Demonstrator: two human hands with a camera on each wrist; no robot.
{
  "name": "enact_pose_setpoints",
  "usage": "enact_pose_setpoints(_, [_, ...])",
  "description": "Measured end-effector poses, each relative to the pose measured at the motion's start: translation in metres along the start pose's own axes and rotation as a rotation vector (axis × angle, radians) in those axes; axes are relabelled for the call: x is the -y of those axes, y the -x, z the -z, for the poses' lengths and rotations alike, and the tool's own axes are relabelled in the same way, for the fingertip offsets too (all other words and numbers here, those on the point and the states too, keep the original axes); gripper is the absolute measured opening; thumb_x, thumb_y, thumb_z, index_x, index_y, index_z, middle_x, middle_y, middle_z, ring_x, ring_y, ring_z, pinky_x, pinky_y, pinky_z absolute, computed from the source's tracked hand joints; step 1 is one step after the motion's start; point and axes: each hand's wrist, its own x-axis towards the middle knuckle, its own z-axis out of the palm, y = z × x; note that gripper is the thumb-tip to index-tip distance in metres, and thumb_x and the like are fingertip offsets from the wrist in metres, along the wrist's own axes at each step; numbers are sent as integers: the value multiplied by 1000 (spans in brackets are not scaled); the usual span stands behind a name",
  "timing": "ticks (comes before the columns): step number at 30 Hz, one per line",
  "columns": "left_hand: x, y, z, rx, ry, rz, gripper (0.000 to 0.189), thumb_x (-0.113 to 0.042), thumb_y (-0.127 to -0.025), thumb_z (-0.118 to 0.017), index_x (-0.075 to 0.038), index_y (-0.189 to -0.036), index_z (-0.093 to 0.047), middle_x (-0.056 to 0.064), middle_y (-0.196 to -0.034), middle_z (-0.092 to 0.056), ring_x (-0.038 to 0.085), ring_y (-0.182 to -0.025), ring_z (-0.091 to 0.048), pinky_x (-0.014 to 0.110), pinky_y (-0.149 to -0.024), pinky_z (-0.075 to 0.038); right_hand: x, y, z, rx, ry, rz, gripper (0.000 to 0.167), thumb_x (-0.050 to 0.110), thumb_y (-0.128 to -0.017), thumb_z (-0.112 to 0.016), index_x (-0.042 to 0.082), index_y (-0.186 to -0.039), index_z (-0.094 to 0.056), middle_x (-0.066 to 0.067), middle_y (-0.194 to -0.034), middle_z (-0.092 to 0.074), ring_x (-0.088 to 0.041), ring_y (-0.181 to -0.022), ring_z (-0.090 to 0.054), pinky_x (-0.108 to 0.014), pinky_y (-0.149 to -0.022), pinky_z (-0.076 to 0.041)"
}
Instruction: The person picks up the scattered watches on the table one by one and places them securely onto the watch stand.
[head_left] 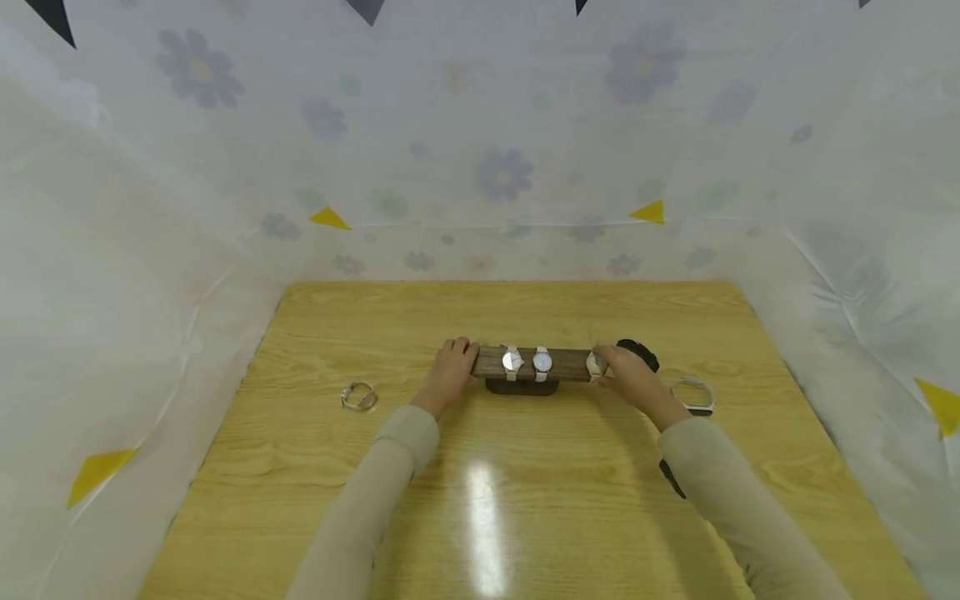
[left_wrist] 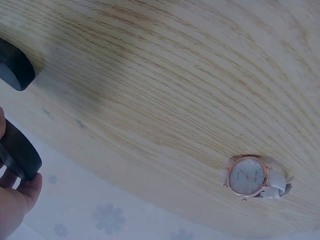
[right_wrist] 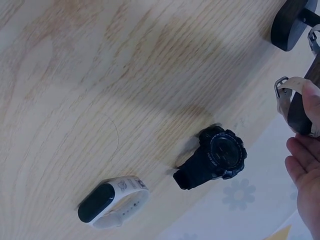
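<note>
A watch stand has a dark wooden bar above an oval base. Two light-strapped watches, a left one and a middle one, sit round its bar. My left hand grips the bar's left end; the left wrist view shows fingertips curled against that dark end. At the other end my right hand holds a pale-strapped watch round the bar. Its thumb lies on the strap, beside the buckle, and the fingers are partly out of frame in the right wrist view.
Left on the wooden table lies a rose-gold watch with a white strap. A black sports watch and a white fitness band lie on the right. A black object is partly hidden under my right sleeve. Pale curtains surround the table.
</note>
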Motion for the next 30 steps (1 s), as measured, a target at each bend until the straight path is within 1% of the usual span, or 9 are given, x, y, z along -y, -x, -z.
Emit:
enact_pose_setpoints(5, [2,-1,2,-4,10,-4,54,-21,-86,-65,0,-132,-45,19,-126,-48,34,-115,-48,41,-94,-46,1,-3,-2,-32,4,23,50,7,-72,-76,-5,-115,-53,-23,-113,-61,-36,-101,-59,-47,-84,-51])
enact_pose_setpoints(12, [4,-3,-3,-25,56,-23,52,-17,-85,-67,1,-130,-46,21,-125,-49,36,-114,-47,43,-93,-47,3,-2,-3,-12,-31,2,57,6,-73,-75,-9,-121,-49,-28,-121,-55,-42,-110,-54,-51,-90,-47])
enact_pose_setpoints(18, [4,-2,-6,-10,79,-18,56,-21,-84,-67,2,-131,-45,22,-127,-48,37,-116,-46,44,-96,-45,5,-2,-7,-14,-40,12,58,5,-73,-75,-9,-122,-50,-29,-124,-53,-43,-114,-51,-51,-93,-46])
enact_pose_setpoints(20, [4,-1,-6,-4,74,-18,57,-22,-84,-67,2,-131,-45,22,-127,-48,36,-115,-47,44,-95,-45,6,-3,-9,-20,-47,18,58,5,-72,-76,-9,-122,-50,-29,-123,-53,-43,-113,-52,-51,-91,-47])
enact_pose_setpoints(25, [3,0,-6,-23,38,-25,55,-22,-84,-68,0,-129,-47,21,-125,-49,35,-112,-49,42,-92,-47,9,-7,-13,-39,-42,33,57,6,-71,-77,-8,-121,-52,-27,-120,-56,-41,-108,-55,-50,-86,-49])
enact_pose_setpoints(28, [3,0,-6,-33,21,-26,53,-22,-84,-68,-1,-128,-47,20,-124,-49,34,-112,-49,41,-91,-48,10,-10,-13,-43,-41,35,58,8,-71,-78,-7,-121,-53,-27,-120,-57,-40,-108,-56,-49,-86,-50])
enact_pose_setpoints(30, [3,0,-5,-27,13,-26,53,-22,-84,-68,-1,-129,-46,19,-124,-49,33,-112,-49,41,-91,-48,11,-12,-13,-37,-39,34,58,9,-71,-77,-7,-121,-52,-26,-120,-57,-40,-108,-55,-49,-87,-49])
